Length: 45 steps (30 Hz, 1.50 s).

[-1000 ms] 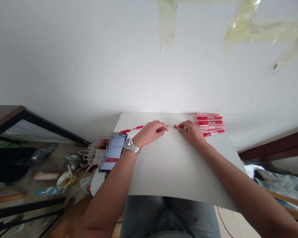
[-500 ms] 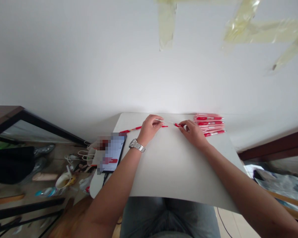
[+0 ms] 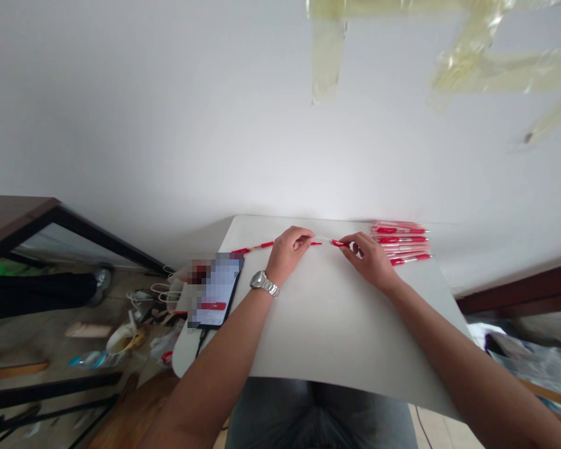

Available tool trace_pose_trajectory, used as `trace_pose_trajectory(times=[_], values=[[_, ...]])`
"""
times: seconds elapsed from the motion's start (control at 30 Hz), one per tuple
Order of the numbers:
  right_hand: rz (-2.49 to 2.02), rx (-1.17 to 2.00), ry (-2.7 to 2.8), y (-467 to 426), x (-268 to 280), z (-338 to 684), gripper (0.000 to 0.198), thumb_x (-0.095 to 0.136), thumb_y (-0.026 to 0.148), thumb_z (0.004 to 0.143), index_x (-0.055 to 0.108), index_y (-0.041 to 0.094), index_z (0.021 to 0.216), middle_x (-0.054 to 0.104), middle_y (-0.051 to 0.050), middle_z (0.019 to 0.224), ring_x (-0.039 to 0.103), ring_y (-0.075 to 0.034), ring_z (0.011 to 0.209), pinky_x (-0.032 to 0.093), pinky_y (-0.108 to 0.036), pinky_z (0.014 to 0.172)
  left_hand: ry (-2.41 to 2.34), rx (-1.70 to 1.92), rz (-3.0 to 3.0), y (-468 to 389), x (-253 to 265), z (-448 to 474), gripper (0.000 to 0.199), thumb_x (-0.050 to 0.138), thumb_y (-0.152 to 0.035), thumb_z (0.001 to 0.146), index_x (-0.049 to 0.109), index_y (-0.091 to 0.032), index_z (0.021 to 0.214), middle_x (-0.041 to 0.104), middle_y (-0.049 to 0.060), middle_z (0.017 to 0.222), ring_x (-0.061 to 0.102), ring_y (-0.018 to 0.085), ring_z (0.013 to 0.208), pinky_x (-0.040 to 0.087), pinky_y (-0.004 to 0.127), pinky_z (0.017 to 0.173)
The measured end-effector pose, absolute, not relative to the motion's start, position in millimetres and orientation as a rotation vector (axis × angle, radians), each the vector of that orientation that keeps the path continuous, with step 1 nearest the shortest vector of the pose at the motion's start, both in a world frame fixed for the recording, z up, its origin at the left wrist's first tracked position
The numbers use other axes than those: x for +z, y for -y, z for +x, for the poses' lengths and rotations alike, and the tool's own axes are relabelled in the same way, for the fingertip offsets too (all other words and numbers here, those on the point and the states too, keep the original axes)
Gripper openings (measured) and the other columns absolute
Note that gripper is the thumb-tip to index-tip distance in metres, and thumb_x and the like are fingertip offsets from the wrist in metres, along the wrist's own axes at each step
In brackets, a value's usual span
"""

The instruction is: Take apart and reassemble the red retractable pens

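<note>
Over the back of the white table, my left hand [image 3: 288, 252] pinches a thin translucent strip [image 3: 321, 237] between thumb and fingers. The strip reaches right, towards a red pen part [image 3: 339, 243] with a light end. My right hand [image 3: 367, 257] grips that pen part by thumb and fingertips. Whether strip and pen part touch, I cannot tell. Under my left hand a thin red piece [image 3: 316, 243] pokes out on the table. A red pen-like rod [image 3: 260, 246] lies left of that hand, partly hidden behind it.
Several red pens [image 3: 402, 240] lie stacked beyond my right hand. A phone [image 3: 217, 293] with a cable rests at the table's [image 3: 327, 324] left edge. The wall [image 3: 215, 125] stands right behind. At the left are a person's leg [image 3: 37, 296] and a cup [image 3: 121, 340] on the floor.
The view has shifted slightly. My hands keep their grips, and the gap between them looks a little smaller. The person's leg at the left has moved.
</note>
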State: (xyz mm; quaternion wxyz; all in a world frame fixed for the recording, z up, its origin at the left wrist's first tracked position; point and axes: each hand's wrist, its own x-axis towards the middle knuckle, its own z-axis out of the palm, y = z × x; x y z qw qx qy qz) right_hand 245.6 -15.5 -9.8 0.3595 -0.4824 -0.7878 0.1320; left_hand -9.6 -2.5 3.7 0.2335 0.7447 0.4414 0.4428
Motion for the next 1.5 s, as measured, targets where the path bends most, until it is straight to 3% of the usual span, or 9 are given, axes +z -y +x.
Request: trace_pose_trajectory(times=[0.53,0.73,1.5], values=[[-1.23,0.351,2.032,15,-12,246,0.03,0.053,0.047,0.105,0.07,0.023,0.111,0.067,-0.007,0.095,0.06,-0.018,0.072,0.05,-0.033,0.068,-1.207,1.191,2.018,4,4,-8,0.007,0.064,-0.025,0.098,0.069,-0.022,0.101,0.076,0.003,0.103,0.072,0.016,0.093,0.059,0.031,0.09],[-1.207,0.353,2.038,17,-12,245,0.029,0.055,0.045,0.105,0.071,0.023,0.115,0.068,-0.006,0.095,0.061,-0.017,0.072,0.05,-0.031,0.067,-1.133,1.217,2.01,2,0,-9,0.013,0.067,-0.034,0.098,0.072,-0.022,0.1,0.076,0.004,0.101,0.073,0.016,0.093,0.06,0.03,0.089],[-1.144,0.422,2.06,15,-16,246,0.018,0.062,0.036,0.1,0.072,0.024,0.11,0.074,-0.006,0.097,0.067,-0.019,0.079,0.056,-0.032,0.071,-1.059,1.327,1.958,5,0,-3,0.016,0.07,-0.035,0.097,0.077,-0.022,0.103,0.079,0.006,0.104,0.076,0.017,0.093,0.064,0.03,0.087]])
